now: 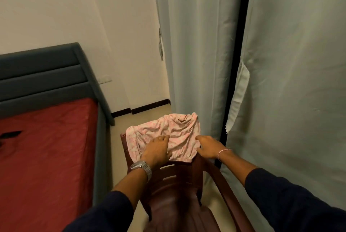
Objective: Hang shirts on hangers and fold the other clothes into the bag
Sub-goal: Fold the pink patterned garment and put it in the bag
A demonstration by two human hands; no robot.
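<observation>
Pink floral garment (pixel 176 134) lies crumpled on the seat of a dark red plastic chair (pixel 174 190), lower centre of frame. Left hand (pixel 156 150), w/ metal watch (pixel 141 167), rests palm-down on the cloth's near left part, fingers fairly straight. Right hand (pixel 208 147), thread bracelet at wrist, touches cloth's right edge w/ fingers extended, not pinching. Red-covered bed (pixel 46 147) at left; pale curtain (pixel 280 63) at right.

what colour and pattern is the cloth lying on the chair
Pale pink with a small darker-pink floral print; the garment shows in the head view.
</observation>
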